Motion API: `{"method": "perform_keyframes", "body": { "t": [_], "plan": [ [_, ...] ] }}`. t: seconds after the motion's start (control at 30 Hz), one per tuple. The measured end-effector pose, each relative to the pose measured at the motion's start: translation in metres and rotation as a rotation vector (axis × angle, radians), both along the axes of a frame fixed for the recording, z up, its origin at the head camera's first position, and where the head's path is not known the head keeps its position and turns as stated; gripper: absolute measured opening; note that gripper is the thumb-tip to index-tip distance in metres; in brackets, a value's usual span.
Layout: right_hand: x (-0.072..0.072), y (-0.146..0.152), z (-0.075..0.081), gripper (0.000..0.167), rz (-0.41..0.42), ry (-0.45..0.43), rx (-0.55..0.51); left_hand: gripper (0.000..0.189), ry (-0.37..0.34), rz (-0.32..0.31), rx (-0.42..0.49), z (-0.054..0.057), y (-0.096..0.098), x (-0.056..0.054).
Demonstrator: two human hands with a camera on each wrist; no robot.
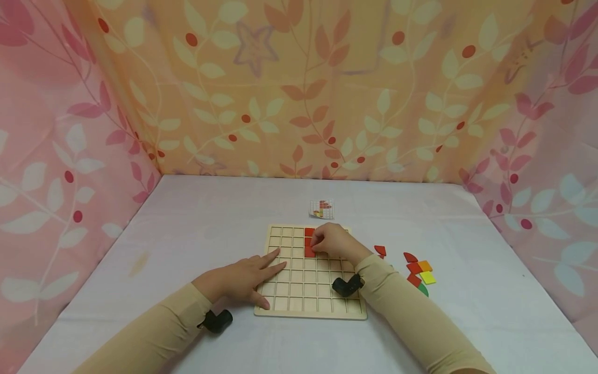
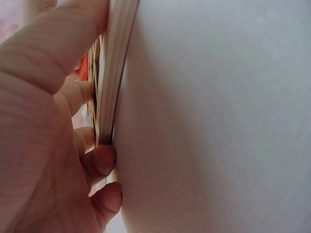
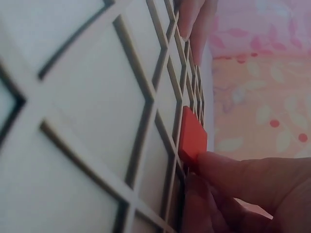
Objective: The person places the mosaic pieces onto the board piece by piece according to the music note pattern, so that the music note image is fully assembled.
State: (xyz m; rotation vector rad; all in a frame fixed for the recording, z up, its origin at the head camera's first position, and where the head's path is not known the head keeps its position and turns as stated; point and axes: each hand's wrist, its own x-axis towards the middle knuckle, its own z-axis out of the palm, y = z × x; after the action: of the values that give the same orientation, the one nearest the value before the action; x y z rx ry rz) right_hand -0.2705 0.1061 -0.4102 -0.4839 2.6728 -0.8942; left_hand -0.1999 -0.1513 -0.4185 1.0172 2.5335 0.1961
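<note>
A pale wooden grid board (image 1: 303,291) lies on the table. In one of its columns, red square tiles (image 1: 309,232) form a short line at the far end. My right hand (image 1: 333,240) pinches the nearest red tile (image 3: 193,138) by its edge with thumb and fingertips; in the right wrist view this tile stands slightly proud of the grid. My left hand (image 1: 243,278) rests with spread fingers on the board's left part, thumb near the front corner. In the left wrist view, some fingers (image 2: 103,160) of that hand lie against the board's side edge (image 2: 114,73).
Behind the board lies a small card (image 1: 321,209) printed with a coloured grid pattern. Loose tiles lie right of the board: red pieces (image 1: 413,268), a yellow square (image 1: 427,278), an orange one (image 1: 425,266) and a green curved piece (image 1: 423,289). Patterned cloth (image 1: 299,104) surrounds the table.
</note>
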Motion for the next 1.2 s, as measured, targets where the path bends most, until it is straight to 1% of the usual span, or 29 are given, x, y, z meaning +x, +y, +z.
{"method": "perform_keyframes", "body": {
  "t": [0.17, 0.3, 0.47, 0.57, 0.77, 0.9, 0.97, 1.2],
  "plan": [
    [0.000, -0.002, -0.002, 0.012, 0.008, 0.042, 0.024, 0.095, -0.001, 0.002, 0.001, 0.001, 0.000, 0.000],
    [0.000, -0.002, -0.003, 0.011, 0.031, 0.069, 0.049, 0.096, -0.002, 0.002, 0.000, 0.000, 0.000, 0.000],
    [0.000, 0.004, -0.002, 0.005, 0.065, 0.067, 0.041, 0.096, -0.001, 0.005, -0.002, -0.001, 0.000, -0.001],
    [0.002, 0.014, 0.001, 0.008, 0.069, 0.051, 0.012, 0.095, -0.001, 0.006, -0.002, -0.001, 0.000, 0.000],
    [0.005, 0.042, 0.010, 0.010, 0.018, 0.013, -0.018, 0.096, 0.005, 0.006, -0.008, 0.000, 0.000, 0.000],
    [0.007, 0.062, 0.016, 0.006, -0.026, -0.009, -0.022, 0.095, 0.006, 0.007, -0.005, 0.000, 0.000, 0.001],
    [0.009, 0.073, 0.017, 0.005, -0.038, -0.014, -0.024, 0.095, 0.006, 0.007, -0.003, 0.000, 0.000, 0.001],
    [0.016, 0.110, 0.019, 0.007, -0.127, -0.096, -0.058, 0.095, -0.001, 0.011, -0.002, -0.001, 0.001, 0.001]
  ]
}}
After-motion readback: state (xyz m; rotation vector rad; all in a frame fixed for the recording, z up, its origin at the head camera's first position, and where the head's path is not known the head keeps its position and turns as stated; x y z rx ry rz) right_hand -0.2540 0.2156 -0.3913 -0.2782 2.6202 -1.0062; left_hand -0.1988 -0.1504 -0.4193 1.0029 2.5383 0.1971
